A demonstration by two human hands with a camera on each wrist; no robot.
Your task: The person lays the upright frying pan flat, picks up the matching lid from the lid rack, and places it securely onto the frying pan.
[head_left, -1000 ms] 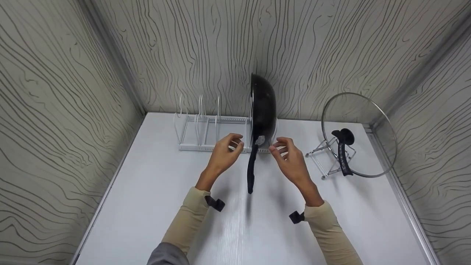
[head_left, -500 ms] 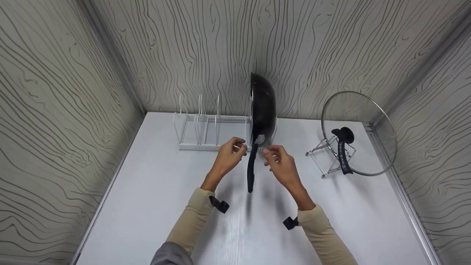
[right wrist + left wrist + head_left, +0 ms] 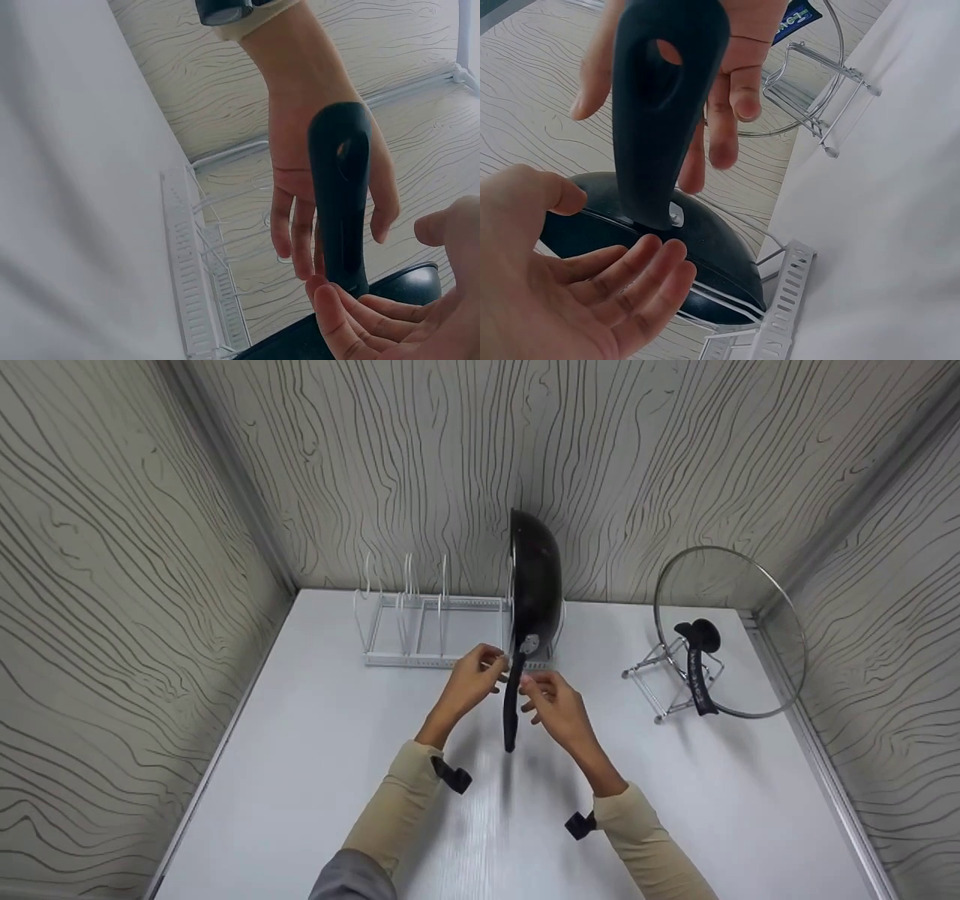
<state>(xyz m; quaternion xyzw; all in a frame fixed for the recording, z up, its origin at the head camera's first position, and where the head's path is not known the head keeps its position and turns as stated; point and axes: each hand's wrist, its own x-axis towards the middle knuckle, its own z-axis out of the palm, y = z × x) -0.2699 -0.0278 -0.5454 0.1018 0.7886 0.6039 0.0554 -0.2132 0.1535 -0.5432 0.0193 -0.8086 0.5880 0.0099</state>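
A black frying pan [image 3: 538, 577] stands on its edge in the right part of a white wire rack [image 3: 405, 661], its handle [image 3: 511, 712] pointing toward me. Just left of the handle is my left hand [image 3: 471, 681], its fingers loosely bent and grasping nothing. My right hand [image 3: 556, 711] is on the handle's other side, with relaxed fingers close to it. Both wrist views show the fingers of the left hand [image 3: 622, 292] and the right hand [image 3: 390, 322] near the handle's base; whether they touch it I cannot tell.
On the right, a glass lid [image 3: 757, 622] with a black handle [image 3: 698, 675] leans upright in a small chrome stand [image 3: 651, 696]. Several wire dividers [image 3: 442, 615] rise from the rack's left part. Patterned walls [image 3: 360, 472] enclose the white table [image 3: 322, 780].
Both hands have come closer to the pan's handle, the right moving left and toward me, the left slightly right. Pan, rack and lid stay in place.
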